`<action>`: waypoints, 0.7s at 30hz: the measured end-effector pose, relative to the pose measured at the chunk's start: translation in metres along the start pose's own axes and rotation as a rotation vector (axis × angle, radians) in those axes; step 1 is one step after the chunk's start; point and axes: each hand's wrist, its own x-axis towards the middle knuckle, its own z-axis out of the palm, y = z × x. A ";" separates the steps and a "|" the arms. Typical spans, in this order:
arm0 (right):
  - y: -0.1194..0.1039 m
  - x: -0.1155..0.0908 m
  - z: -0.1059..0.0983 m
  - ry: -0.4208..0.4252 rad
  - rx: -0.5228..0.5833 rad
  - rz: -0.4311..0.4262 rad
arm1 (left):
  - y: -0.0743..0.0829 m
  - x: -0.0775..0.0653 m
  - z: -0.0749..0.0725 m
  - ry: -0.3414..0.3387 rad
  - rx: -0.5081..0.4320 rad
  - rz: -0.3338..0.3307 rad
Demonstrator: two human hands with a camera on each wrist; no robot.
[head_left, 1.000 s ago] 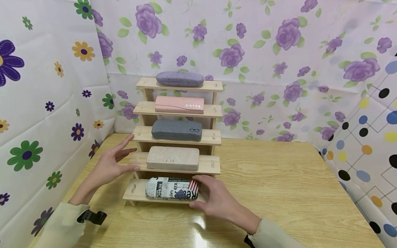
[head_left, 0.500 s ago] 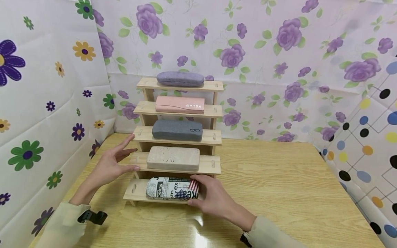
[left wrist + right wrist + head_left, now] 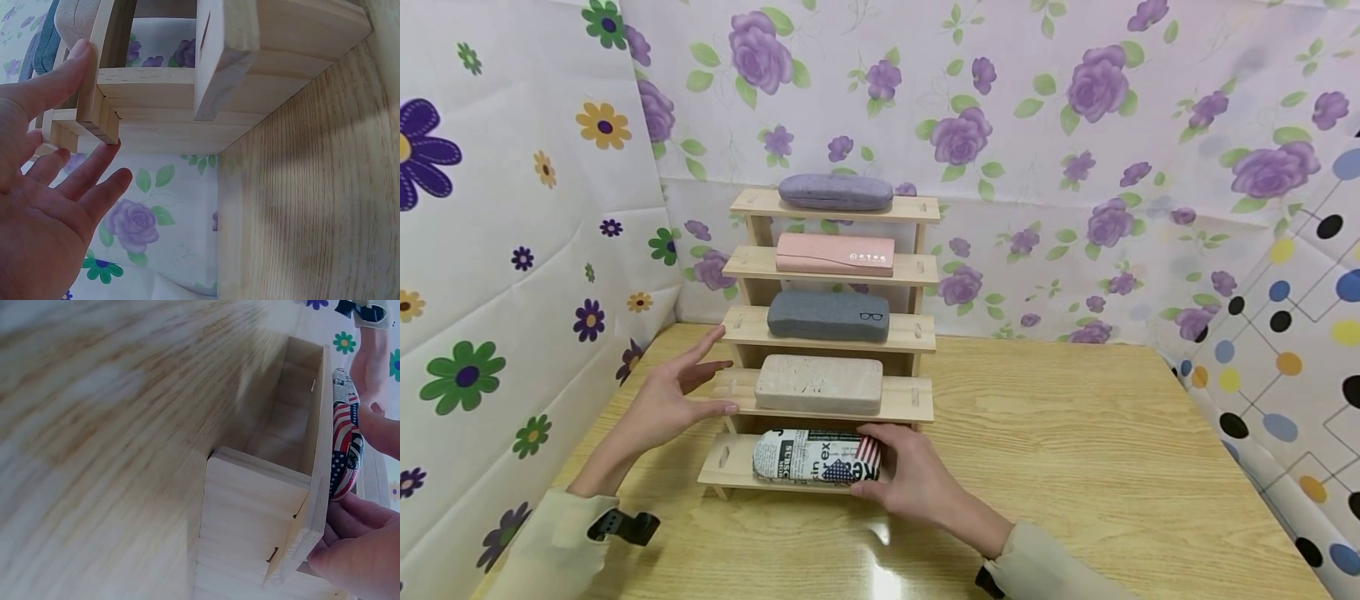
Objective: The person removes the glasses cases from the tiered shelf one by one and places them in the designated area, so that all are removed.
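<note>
On the bottom step of a wooden tiered rack (image 3: 910,398) lies a newspaper-print glasses case (image 3: 808,457) with a flag pattern at its right end. My right hand (image 3: 916,479) grips that end, thumb at the front and fingers behind; the right wrist view shows the case (image 3: 345,434) lying on the board between them. My left hand (image 3: 662,404) is spread at the rack's left side. In the left wrist view its thumb lies along a shelf's edge, and a fingertip touches the board's end (image 3: 103,119).
Higher steps hold a cream glasses case (image 3: 818,383), a grey-blue case (image 3: 827,315), a pink case (image 3: 835,253) and a purple case (image 3: 835,192), one per step. The rack stands on a wood-grain table (image 3: 1060,450), with flowered cloth (image 3: 1037,192) behind.
My right hand has shifted slightly left along the newspaper-print glasses case, which stays in about the same place. The left hand and the rack have not visibly moved.
</note>
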 end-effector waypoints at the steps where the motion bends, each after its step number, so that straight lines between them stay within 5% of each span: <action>1: 0.000 0.000 0.000 0.000 0.007 0.006 | 0.000 0.000 0.000 0.000 0.002 -0.001; 21: 0.000 0.001 0.003 0.025 0.052 0.045 | -0.001 -0.001 0.000 -0.004 -0.005 -0.022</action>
